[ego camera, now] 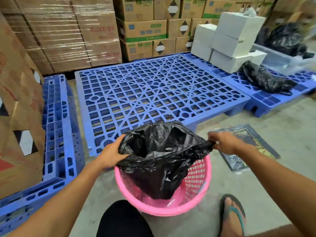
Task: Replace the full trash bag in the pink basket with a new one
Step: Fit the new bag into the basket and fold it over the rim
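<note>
A pink mesh basket (196, 177) stands on the concrete floor just in front of me. A black trash bag (162, 159) hangs into it, its mouth held open above the rim and its bottom down inside. My left hand (112, 153) grips the bag's left edge. My right hand (222, 142) pinches the right edge and pulls it outward past the rim. A full-looking black bag (266, 79) lies on the blue pallet at the right. Another black bag (287, 38) sits further back at the far right.
A large blue plastic pallet (153, 89) lies right behind the basket, with others at the left (56, 134) and right. Stacked cardboard boxes (71, 31) and white boxes (234, 40) line the back. A flat dark packet (246, 147) lies on the floor at the right. My sandalled foot (232, 218) is beside the basket.
</note>
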A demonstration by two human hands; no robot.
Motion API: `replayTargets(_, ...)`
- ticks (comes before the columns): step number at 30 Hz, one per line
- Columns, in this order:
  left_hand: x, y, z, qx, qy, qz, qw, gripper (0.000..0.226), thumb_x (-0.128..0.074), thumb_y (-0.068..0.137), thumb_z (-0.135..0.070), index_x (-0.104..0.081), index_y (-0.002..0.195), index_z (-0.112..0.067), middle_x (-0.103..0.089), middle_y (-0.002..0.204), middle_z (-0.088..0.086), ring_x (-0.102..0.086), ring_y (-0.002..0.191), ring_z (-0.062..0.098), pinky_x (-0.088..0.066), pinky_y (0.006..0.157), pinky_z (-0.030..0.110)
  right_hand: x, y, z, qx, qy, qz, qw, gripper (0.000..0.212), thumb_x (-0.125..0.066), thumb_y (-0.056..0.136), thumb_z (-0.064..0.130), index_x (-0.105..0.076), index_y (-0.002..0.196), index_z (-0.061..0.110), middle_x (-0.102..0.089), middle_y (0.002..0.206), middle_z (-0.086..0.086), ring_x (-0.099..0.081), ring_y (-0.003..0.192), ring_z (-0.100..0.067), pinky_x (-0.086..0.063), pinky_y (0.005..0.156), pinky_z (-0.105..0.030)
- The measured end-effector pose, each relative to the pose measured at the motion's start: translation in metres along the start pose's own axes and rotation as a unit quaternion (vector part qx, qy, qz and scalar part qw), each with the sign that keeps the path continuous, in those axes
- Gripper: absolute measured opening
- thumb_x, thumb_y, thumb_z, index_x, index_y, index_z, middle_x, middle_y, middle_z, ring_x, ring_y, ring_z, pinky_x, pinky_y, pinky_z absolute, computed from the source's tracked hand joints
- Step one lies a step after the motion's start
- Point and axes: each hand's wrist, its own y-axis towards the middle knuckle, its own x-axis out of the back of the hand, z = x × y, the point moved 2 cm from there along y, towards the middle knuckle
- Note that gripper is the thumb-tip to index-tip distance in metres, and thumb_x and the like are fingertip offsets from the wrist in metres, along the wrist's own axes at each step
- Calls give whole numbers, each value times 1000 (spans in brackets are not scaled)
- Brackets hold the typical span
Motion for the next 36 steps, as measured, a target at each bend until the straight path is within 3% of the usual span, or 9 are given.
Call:
replayTargets(5, 7, -12, -7, 3, 97, -34, 995, 96, -63, 85, -44, 1, 152, -21, -29, 157, 9, -40, 136, 31, -40, 105, 45, -10, 6, 2, -51, 122, 52, 990, 42, -65, 76, 7, -54, 117, 9, -65, 116, -16, -60, 101, -31, -47, 86, -38)
replayTargets(8, 14, -22, -33, -56, 104, -89, 989, 97, -63, 81, -52, -3, 152, -26, -34, 155, 0, -41, 136, 28, -37, 109, 46, 17, 9, 3, -75, 201, -7, 977, 48, -62, 77, 1, -48, 123, 6, -58, 126, -16, -58, 105, -30, -50, 90, -41)
replayTargets(11, 9, -30, -63, -103, 48, -43, 993, 91, -63, 81, -52, -7, 150, -32, -43, 149, -4, -49, 128, 26, -39, 105, 42, 46, 7, 38, 2, 164, -64, 984, 53, -65, 80, 9, -43, 128, 9, -50, 136, -12, -51, 120, -29, -45, 99, -40)
replayTargets(15, -10, -36, -80, -105, 113, 52, 987, 96, -69, 77, -52, -10, 150, -33, -52, 141, -1, -49, 125, 27, -41, 101, 38, 31, -7, 117, 199, 39, 83, 976, 68, -75, 72, 23, -40, 131, 19, -53, 133, -6, -50, 120, -26, -42, 99, -39)
replayTargets(19, -20, -45, -81, -105, 140, 44, 983, 83, -68, 83, -38, -18, 149, -32, -57, 135, 3, -54, 118, 23, -43, 96, 35, 7, -7, 126, 201, -128, 43, 970, 50, -61, 80, 15, -41, 127, 15, -60, 121, -13, -56, 108, -34, -44, 86, -42)
replayTargets(23, -24, -55, -76, -115, 141, 16, 983, 72, -63, 89, -28, -21, 147, -37, -58, 134, 10, -48, 129, 25, -43, 103, 41, 9, -10, 102, 185, -46, -40, 981, 52, -64, 81, 19, -39, 127, 15, -47, 126, -11, -51, 112, -33, -49, 87, -46)
replayTargets(27, -23, -60, -77, -119, 108, 17, 987, 71, -63, 88, -31, -22, 147, -37, -57, 135, 13, -49, 130, 23, -42, 104, 40, 12, -6, 99, 181, -44, -18, 982, 65, -66, 82, 25, -34, 138, 17, -48, 137, -8, -49, 122, -28, -48, 94, -44)
replayTargets(32, -21, -67, -79, -120, 63, -4, 991, 63, -58, 92, -28, -27, 147, -32, -59, 133, 13, -51, 129, 19, -39, 103, 32, 5, -8, 91, 171, -10, -35, 985, 41, -57, 85, 15, -49, 125, 14, -73, 89, -8, -64, 82, -26, -55, 71, -44)
replayTargets(36, -29, -78, -77, -131, 48, -21, 990, 59, -58, 92, -27, -32, 145, -31, -66, 123, 4, -50, 125, 20, -36, 103, 31, 11, -38, 71, 180, 16, -10, 984, 35, -65, 79, 13, -57, 113, 13, -70, 78, 2, -58, 70, -18, -53, 69, -39)
